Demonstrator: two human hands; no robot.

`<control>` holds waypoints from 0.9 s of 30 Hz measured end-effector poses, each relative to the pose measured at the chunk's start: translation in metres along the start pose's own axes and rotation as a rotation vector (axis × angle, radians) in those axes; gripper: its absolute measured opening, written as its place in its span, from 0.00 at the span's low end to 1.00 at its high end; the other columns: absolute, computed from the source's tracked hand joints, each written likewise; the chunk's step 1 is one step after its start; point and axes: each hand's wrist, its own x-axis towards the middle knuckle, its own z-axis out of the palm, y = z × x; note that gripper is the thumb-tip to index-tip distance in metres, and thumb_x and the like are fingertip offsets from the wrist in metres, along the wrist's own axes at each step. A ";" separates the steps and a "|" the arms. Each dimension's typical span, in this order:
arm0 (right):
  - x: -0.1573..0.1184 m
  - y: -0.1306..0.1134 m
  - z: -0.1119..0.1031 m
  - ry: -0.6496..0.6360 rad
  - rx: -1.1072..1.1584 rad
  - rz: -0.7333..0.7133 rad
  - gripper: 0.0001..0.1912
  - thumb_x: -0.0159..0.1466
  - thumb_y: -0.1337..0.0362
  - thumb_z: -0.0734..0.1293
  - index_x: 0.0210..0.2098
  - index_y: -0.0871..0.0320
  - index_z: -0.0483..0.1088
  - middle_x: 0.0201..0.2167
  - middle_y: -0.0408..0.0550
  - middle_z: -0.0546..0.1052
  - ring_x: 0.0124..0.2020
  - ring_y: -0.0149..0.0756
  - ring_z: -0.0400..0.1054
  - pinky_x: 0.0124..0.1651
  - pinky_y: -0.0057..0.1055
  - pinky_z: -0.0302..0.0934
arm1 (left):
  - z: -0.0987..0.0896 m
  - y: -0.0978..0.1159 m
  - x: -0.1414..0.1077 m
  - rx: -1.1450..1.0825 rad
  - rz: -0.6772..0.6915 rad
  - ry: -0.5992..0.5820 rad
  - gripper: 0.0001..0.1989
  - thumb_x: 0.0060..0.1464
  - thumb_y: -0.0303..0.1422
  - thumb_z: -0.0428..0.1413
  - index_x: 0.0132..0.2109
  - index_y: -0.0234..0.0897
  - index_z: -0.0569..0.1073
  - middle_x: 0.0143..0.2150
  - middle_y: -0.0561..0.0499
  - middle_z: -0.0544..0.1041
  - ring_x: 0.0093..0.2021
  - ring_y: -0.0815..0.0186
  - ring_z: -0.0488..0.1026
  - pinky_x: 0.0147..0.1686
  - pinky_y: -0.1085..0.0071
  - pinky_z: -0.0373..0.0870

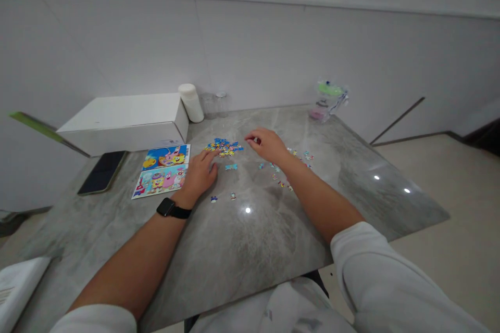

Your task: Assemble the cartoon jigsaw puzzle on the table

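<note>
Writing: Small print marks the near face of the white box [128, 117], and more shows on the clear plastic bag [328, 99]; both are too small to read. Faint lines on a white packet [24, 283] at the near left are also illegible.
Picture sheet: A glossy card [163, 178] lies left of the left hand, in two panels of bright cartoon figures, among them a yellow square character and a pink one. The far panel is deep blue, the near one pale turquoise.
Puzzle pile: Small jigsaw pieces [224, 144] in blue, yellow and pink, heaped at the far middle of the bench [250, 255].
Other pieces: A turquoise cluster [231, 167] sits just near of the pile; two single pieces [233, 196] lie nearer still. More pieces [281, 183] are scattered to the right, partly behind the right forearm.
Left hand: The hand [200, 173], below a black watch [167, 207], reaches the pile's near left edge; its grip is loose, thumb and fingers apart.
Right hand: The hand [267, 144] is just right of the pile, fingers curled toward the thumb; I cannot tell whether its grip holds a piece.
Bench: Grey, marbled and shiny, with a dark phone [102, 173] at left and a white bottle [191, 103] beside the box.
Room: Pale wall [250, 52] behind; beige floor [429, 182] at right.
</note>
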 end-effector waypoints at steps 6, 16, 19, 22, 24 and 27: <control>-0.016 0.049 -0.062 0.205 -0.057 0.157 0.15 0.73 0.65 0.63 0.50 0.57 0.81 0.47 0.51 0.82 0.44 0.39 0.73 0.53 0.34 0.65 | 0.000 0.003 0.000 0.001 0.020 -0.016 0.24 0.66 0.32 0.51 0.67 0.39 0.70 0.56 0.42 0.78 0.53 0.53 0.76 0.58 0.53 0.73; -0.132 0.191 -0.070 0.186 -0.206 0.511 0.15 0.65 0.66 0.66 0.46 0.55 0.84 0.42 0.51 0.85 0.37 0.40 0.74 0.51 0.39 0.69 | 0.004 0.002 -0.001 0.003 0.062 -0.020 0.22 0.67 0.35 0.50 0.65 0.38 0.71 0.58 0.41 0.78 0.54 0.52 0.77 0.60 0.52 0.71; -0.150 0.205 -0.060 0.173 -0.193 0.514 0.15 0.65 0.67 0.65 0.46 0.56 0.84 0.44 0.53 0.84 0.38 0.41 0.74 0.51 0.39 0.69 | 0.004 -0.001 0.000 -0.029 0.065 -0.027 0.22 0.67 0.36 0.50 0.65 0.39 0.71 0.58 0.42 0.78 0.51 0.54 0.77 0.58 0.53 0.73; -0.153 0.205 -0.052 0.150 -0.157 0.392 0.16 0.65 0.68 0.65 0.46 0.56 0.84 0.44 0.54 0.83 0.41 0.41 0.75 0.52 0.38 0.68 | 0.003 -0.004 0.000 -0.054 0.056 -0.015 0.22 0.67 0.37 0.50 0.65 0.39 0.71 0.56 0.42 0.78 0.49 0.55 0.77 0.57 0.54 0.74; -0.149 0.199 -0.049 0.119 -0.120 0.287 0.16 0.65 0.70 0.65 0.45 0.56 0.84 0.44 0.54 0.83 0.42 0.41 0.75 0.52 0.37 0.68 | 0.003 -0.006 0.000 -0.059 0.045 -0.010 0.22 0.67 0.37 0.51 0.65 0.39 0.72 0.55 0.42 0.78 0.49 0.55 0.77 0.57 0.54 0.74; -0.142 0.189 -0.043 0.037 -0.081 0.148 0.17 0.64 0.72 0.66 0.45 0.55 0.85 0.44 0.54 0.82 0.45 0.41 0.76 0.54 0.37 0.68 | 0.002 -0.006 0.000 -0.060 0.030 -0.016 0.22 0.67 0.37 0.51 0.65 0.39 0.72 0.56 0.43 0.78 0.48 0.55 0.77 0.57 0.53 0.74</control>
